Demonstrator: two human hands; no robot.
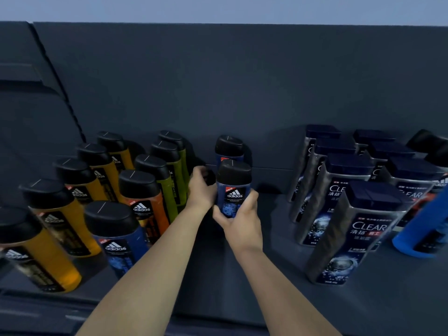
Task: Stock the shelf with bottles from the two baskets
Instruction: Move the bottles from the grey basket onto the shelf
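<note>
My right hand [238,218] is closed around a blue Adidas bottle [233,190] with a black cap, held upright at the middle of the dark shelf [278,275]. A second blue bottle [229,147] stands just behind it. My left hand [200,187] is right beside it on the left, its fingers curled over the black cap of another bottle [210,177]; the hand and wrist hide that bottle's body. The two baskets are out of view.
Rows of yellow [55,221], orange [145,202], green [173,180] and blue [116,238] Adidas bottles fill the shelf's left. Grey Clear bottles [354,234] stand in rows on the right, with a bright blue bottle [421,229] at the far right. Bare shelf lies between the groups.
</note>
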